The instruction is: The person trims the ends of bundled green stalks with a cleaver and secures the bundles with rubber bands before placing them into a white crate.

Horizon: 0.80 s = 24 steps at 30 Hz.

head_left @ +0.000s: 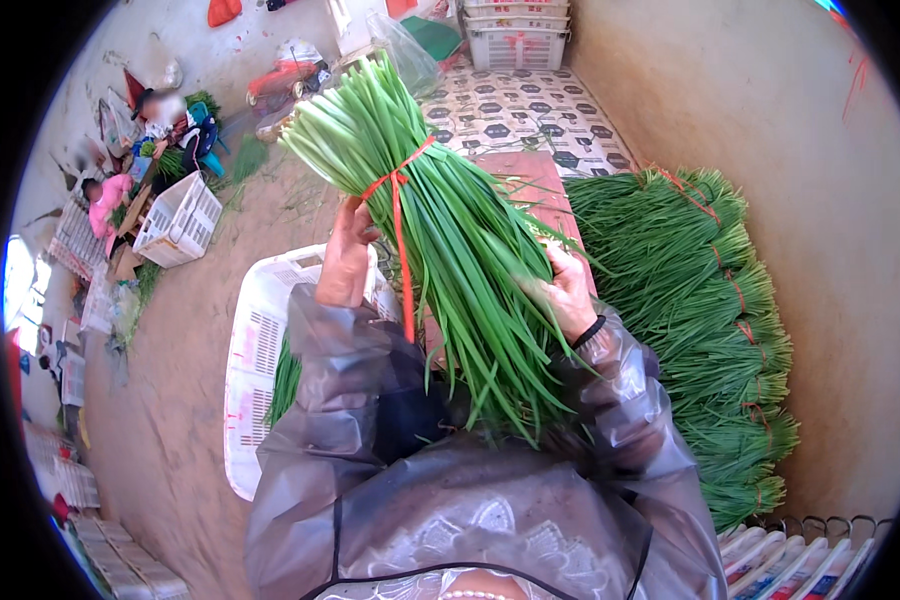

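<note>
A big tied bundle of green garlic chives is held up in front of my chest, slanting from upper left to lower right. Its pale cut ends point up and away, and the leafy tips hang toward me. Round its upper part runs a red tie, one tail dangling. My left hand grips the bundle's left side just below the tie, its fingers partly hidden behind the stalks. On the right side, lower down, my right hand is closed against the leaves, slightly blurred.
At my right, tied chive bundles are stacked along the wall. A reddish board lies beyond my bundle. The white crate on my left has chives in it. Two people sit far left near another crate. Stacked crates stand behind.
</note>
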Tool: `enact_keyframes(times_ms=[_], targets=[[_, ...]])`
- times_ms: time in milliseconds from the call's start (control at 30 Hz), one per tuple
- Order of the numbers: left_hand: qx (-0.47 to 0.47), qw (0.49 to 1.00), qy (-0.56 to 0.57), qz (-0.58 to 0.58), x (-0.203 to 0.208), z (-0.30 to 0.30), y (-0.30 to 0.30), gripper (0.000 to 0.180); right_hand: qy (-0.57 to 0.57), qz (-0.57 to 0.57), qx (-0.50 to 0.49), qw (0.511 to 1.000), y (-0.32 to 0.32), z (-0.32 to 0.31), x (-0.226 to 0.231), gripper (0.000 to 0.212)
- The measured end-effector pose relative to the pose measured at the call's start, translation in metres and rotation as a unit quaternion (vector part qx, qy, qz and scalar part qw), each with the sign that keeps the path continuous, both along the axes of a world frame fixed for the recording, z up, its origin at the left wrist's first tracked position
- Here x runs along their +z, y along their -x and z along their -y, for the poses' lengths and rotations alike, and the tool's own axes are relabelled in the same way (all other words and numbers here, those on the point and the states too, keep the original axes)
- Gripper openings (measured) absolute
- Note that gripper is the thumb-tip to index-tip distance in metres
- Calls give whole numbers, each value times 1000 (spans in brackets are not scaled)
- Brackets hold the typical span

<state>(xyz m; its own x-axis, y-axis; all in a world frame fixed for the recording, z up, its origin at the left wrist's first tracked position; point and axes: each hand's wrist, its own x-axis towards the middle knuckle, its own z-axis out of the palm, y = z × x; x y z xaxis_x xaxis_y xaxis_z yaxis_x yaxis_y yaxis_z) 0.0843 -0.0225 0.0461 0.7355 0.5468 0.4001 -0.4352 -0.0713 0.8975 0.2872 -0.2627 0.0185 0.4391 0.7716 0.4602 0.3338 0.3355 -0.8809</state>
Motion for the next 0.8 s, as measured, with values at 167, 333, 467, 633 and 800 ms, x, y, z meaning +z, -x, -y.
enact_keyframes(times_ms=[167, 333, 467, 633, 800], targets=[[-212, 916, 309, 145, -25, 64, -24, 68, 27, -230, 137, 963, 32, 0, -4, 34], [-136, 902, 403, 73, -35, 60, -24, 47, 144, -161, 161, 963, 8, 4, 6, 49], [-56, 901, 427, 52, -74, 29, -22, 39, 110, 182, 28, 977, 13, 10, 8, 101], [6, 905, 426, 8, -63, 41, -7, 37, 333, 338, -154, 867, 15, -11, -24, 81], [64, 902, 426, -1, -92, 20, 10, 34, 322, 446, -233, 802, -43, 2, -68, 25]])
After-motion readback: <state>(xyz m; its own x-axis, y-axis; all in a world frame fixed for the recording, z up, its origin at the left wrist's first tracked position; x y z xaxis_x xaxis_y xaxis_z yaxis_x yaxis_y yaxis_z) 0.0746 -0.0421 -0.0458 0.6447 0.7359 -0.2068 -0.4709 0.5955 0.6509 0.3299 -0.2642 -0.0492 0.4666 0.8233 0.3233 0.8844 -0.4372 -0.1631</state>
